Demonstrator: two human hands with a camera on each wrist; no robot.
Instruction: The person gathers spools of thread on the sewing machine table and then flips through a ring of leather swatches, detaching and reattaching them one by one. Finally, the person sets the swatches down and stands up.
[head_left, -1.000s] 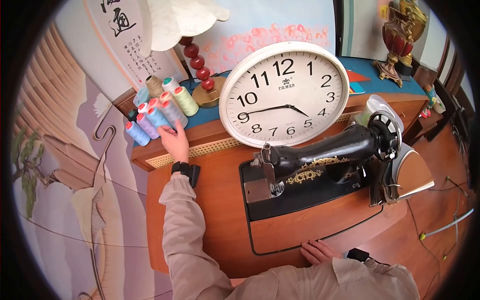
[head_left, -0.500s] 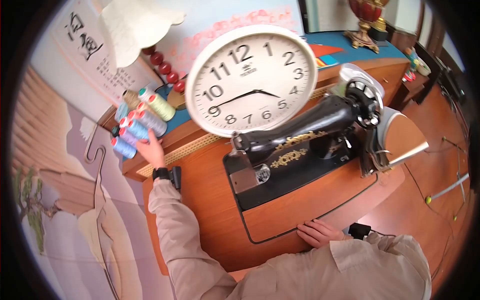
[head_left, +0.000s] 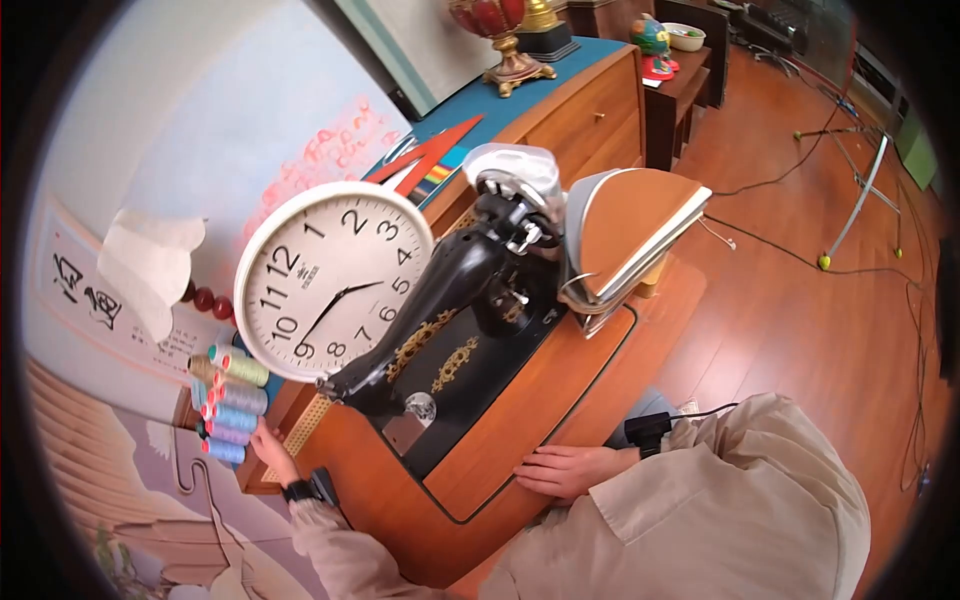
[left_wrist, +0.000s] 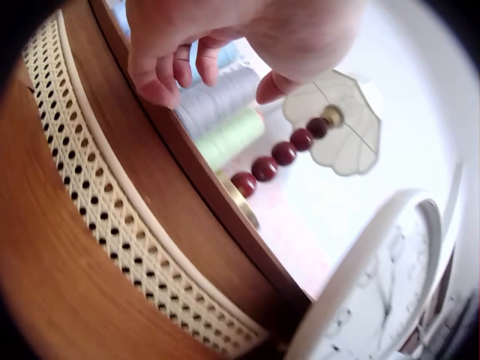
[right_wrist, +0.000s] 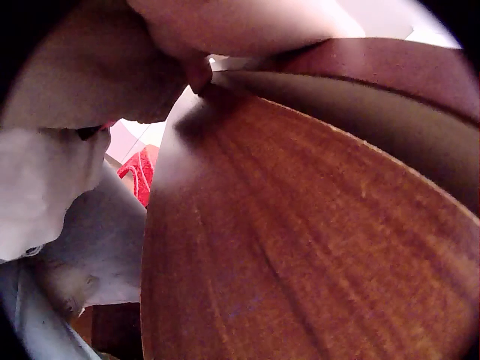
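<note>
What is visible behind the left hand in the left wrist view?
Behind the left hand, I see a blue spool and a grey spool, both partly hidden, then a light-green spool and the beaded lamp. Whatever else stands behind the hand is covered.

Clock [head_left: 325,270]: numerals 1 to 12 legible; small dial mark illegible. Scroll [head_left: 125,335]: two large black Chinese characters, second reading 通; smaller script illegible.
</note>
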